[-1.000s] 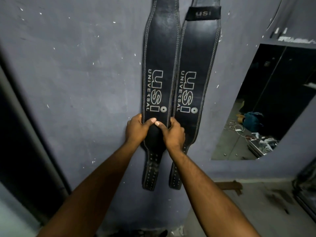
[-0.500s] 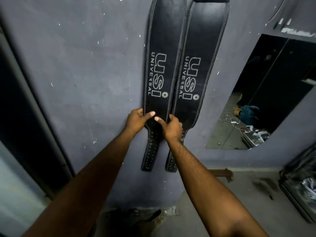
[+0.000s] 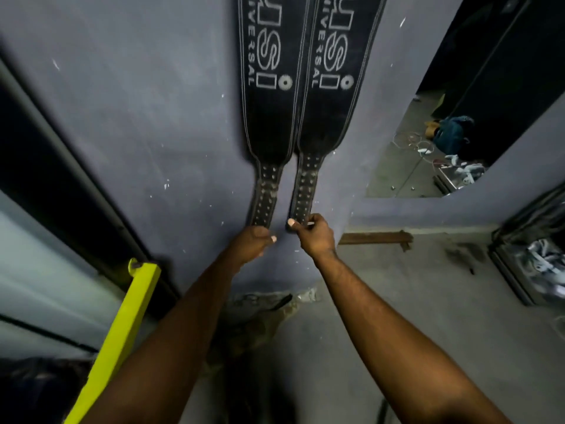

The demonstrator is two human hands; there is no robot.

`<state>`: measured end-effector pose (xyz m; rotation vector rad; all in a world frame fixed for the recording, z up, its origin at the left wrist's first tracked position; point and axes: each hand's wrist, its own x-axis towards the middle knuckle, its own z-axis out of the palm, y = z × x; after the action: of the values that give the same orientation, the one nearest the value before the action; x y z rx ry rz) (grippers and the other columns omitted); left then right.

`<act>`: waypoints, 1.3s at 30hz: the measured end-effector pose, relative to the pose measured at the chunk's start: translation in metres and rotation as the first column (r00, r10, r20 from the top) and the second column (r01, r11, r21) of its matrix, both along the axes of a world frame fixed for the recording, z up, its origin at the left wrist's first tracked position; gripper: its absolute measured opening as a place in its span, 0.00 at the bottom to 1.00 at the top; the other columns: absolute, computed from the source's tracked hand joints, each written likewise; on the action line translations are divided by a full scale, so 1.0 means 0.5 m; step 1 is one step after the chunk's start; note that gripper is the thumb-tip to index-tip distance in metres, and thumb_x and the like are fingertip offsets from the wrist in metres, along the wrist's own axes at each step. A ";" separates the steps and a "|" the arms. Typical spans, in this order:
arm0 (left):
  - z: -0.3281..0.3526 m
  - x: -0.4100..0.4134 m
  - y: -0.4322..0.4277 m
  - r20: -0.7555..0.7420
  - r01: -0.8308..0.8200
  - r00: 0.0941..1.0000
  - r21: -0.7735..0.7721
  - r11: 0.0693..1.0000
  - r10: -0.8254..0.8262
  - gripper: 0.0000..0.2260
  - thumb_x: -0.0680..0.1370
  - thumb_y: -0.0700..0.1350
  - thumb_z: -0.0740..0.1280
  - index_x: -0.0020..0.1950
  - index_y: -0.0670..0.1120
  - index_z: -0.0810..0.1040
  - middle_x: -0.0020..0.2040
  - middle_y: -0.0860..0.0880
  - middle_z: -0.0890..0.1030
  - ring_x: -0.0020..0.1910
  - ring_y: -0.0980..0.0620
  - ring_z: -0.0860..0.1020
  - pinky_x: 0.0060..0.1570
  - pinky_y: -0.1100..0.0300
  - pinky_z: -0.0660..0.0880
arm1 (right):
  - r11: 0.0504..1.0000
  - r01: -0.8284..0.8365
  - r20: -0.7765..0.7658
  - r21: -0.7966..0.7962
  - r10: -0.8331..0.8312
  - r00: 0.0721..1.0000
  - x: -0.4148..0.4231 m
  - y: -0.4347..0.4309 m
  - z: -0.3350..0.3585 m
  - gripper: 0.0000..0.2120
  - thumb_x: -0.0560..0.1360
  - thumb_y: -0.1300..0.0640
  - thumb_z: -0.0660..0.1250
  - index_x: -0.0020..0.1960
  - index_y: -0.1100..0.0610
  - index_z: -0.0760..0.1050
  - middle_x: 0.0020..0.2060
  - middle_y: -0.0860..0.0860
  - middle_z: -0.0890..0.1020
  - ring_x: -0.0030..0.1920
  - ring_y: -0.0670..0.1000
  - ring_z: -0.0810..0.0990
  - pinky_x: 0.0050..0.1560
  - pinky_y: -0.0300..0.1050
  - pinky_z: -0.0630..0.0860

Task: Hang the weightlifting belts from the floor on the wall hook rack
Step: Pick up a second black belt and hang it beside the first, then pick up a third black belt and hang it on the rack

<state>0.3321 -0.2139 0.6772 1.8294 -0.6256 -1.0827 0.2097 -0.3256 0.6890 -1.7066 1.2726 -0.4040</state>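
A black left belt (image 3: 269,117) and a black right belt (image 3: 327,117) hang side by side, just touching, flat against a grey wall (image 3: 137,117); their tops run out of view. Your right hand (image 3: 315,237) pinches the perforated bottom tip of the right belt between thumb and curled fingers. Your left hand (image 3: 252,243) sits at the left belt's tip, fingers curled; whether it grips the strap cannot be told. A mirror (image 3: 489,71) is on the right, a yellow bar (image 3: 122,332) at lower left.

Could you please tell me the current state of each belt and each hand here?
left belt: hanging against the wall, tail down.
right belt: hanging alongside, tail end pinched.
left hand: at the left belt's tail end, grip unclear.
right hand: pinching the right belt's tail end.
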 end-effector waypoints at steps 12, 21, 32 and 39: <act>-0.500 -0.205 0.269 -0.288 -0.296 0.873 0.324 0.898 0.392 0.08 0.81 0.36 0.64 0.59 0.40 0.78 0.51 0.40 0.78 0.48 0.43 0.78 0.42 0.55 0.77 | 0.876 -0.305 -0.222 0.374 0.404 0.888 -0.102 0.168 -0.463 0.13 0.78 0.55 0.69 0.57 0.62 0.82 0.56 0.60 0.84 0.59 0.60 0.81 0.59 0.45 0.75; -0.948 -0.165 0.396 -0.395 -0.383 0.706 0.485 0.786 0.588 0.09 0.82 0.35 0.60 0.60 0.39 0.76 0.47 0.44 0.80 0.43 0.48 0.79 0.46 0.56 0.77 | 0.705 -0.427 -0.386 0.566 0.684 0.619 -0.127 0.226 -0.980 0.07 0.81 0.50 0.66 0.49 0.52 0.78 0.57 0.56 0.79 0.65 0.60 0.76 0.61 0.45 0.71; -1.431 -0.028 0.421 -0.217 -0.391 0.756 0.608 0.691 0.618 0.10 0.81 0.39 0.64 0.62 0.43 0.75 0.58 0.42 0.76 0.51 0.48 0.76 0.58 0.50 0.74 | 0.557 -0.753 -0.516 0.350 0.786 0.341 0.112 0.165 -1.535 0.31 0.80 0.51 0.67 0.78 0.58 0.61 0.76 0.59 0.67 0.75 0.61 0.66 0.73 0.53 0.66; -1.576 0.030 0.426 -0.214 -0.483 0.633 0.642 0.596 0.744 0.22 0.79 0.43 0.68 0.72 0.42 0.69 0.68 0.41 0.73 0.66 0.42 0.73 0.58 0.51 0.76 | 0.252 -0.952 -0.706 0.174 0.706 0.058 0.248 0.102 -1.688 0.48 0.74 0.48 0.73 0.82 0.55 0.46 0.81 0.61 0.51 0.81 0.63 0.49 0.78 0.66 0.46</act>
<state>0.3472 -0.0006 -0.1108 1.8856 0.6885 -1.1714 0.3336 -0.2746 -0.1552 -2.7297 0.2817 0.9242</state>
